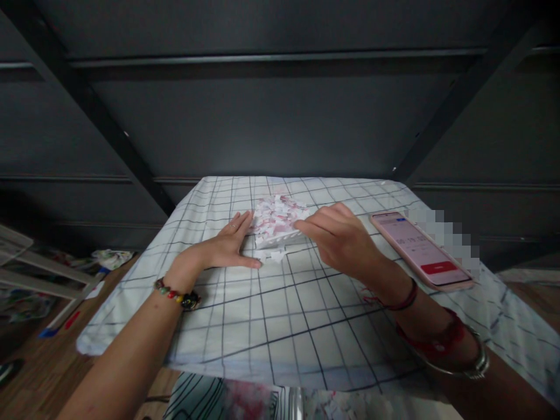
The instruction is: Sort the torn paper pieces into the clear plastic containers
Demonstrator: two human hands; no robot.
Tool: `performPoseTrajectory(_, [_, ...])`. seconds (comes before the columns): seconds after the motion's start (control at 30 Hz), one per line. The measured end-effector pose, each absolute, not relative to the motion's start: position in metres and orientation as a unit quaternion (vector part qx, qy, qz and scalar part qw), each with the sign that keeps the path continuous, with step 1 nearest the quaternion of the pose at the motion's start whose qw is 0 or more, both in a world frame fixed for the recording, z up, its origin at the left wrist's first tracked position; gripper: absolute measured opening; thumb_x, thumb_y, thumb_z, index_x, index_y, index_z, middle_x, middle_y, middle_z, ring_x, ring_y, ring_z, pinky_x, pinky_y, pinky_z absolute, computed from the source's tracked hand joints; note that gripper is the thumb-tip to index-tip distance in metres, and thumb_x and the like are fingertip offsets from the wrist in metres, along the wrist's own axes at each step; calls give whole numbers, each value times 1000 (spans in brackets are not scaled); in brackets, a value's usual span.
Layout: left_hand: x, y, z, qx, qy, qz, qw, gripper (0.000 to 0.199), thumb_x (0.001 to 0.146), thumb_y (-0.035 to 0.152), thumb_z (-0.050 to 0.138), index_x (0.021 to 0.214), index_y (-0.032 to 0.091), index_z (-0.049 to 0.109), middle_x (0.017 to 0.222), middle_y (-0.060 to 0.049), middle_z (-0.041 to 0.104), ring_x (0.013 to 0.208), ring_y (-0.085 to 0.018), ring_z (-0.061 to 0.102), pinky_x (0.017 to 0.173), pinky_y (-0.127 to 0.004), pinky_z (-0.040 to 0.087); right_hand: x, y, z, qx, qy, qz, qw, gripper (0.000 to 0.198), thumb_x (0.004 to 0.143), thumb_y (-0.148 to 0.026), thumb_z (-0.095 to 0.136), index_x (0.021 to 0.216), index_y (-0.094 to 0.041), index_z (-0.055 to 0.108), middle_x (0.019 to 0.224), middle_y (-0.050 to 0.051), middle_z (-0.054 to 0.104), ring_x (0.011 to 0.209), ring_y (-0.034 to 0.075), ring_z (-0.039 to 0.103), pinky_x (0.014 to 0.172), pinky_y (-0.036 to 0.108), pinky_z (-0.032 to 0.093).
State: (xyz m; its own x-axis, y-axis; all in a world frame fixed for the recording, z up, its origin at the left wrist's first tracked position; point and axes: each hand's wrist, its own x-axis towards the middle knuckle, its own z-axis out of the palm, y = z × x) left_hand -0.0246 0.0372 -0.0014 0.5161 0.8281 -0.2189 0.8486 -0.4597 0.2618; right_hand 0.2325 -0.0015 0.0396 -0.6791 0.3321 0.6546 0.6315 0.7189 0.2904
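A small white basket stands on the checked tablecloth, heaped with white and pinkish paper scraps. My left hand lies flat on the cloth at the basket's left side, fingers spread and thumb beside some loose scraps in front of the basket. At the right side of the basket is my right hand, its fingers curled and pinched together at the rim. Whether those fingers grip the rim or a scrap is hidden from me.
The white checked tablecloth covers the table, which meets a dark panelled wall. A phone showing a timer lies to the right. Below the front edge are containers with paper bits. A pale wooden frame stands at left.
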Motion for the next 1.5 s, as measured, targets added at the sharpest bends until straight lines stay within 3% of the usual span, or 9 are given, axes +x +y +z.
performPoseTrajectory(0.2, [-26, 36, 3, 845, 499, -41, 188, 121, 62, 74, 54, 142, 12, -12, 147, -14, -16, 134, -32, -14, 108, -45, 10, 242, -2, 47, -283, -881, -239, 296, 28, 75, -1, 38, 85, -16, 59, 62, 0, 54, 62, 15, 41, 61, 29, 29])
performPoseTrajectory(0.43, [-24, 36, 6, 833, 518, -28, 191, 113, 67, 79, 39, 142, 8, -8, 148, -16, -11, 134, -32, -10, 108, -44, 9, 244, 0, 46, -259, -899, -208, 284, 28, 74, 0, 37, 81, -15, 59, 62, 1, 54, 63, 14, 44, 61, 28, 31])
performPoseTrajectory(0.6, [-24, 37, 3, 840, 510, -34, 181, 114, 66, 79, 41, 142, 9, -7, 148, -16, -11, 134, -32, -9, 108, -44, 10, 255, 6, 44, -285, -861, -257, 333, 26, 77, -4, 38, 84, -16, 60, 65, 2, 58, 65, 15, 46, 63, 29, 34])
performPoseTrajectory(0.97, [-27, 40, -2, 847, 505, -28, 162, 109, 71, 80, 30, 142, 6, -4, 148, -16, -11, 134, -31, -10, 108, -44, 8, 271, 16, 45, -307, -836, -335, 307, 28, 77, -2, 37, 81, -15, 63, 64, 3, 60, 63, 15, 47, 58, 30, 33])
performPoseTrajectory(1.5, [-25, 38, 0, 846, 507, -20, 162, 109, 69, 78, 37, 143, 9, -4, 149, -15, -7, 135, -32, -7, 107, -46, 12, 236, 4, 37, -307, -837, -334, 306, 28, 79, 0, 39, 87, -15, 61, 67, 1, 61, 66, 15, 45, 63, 29, 29])
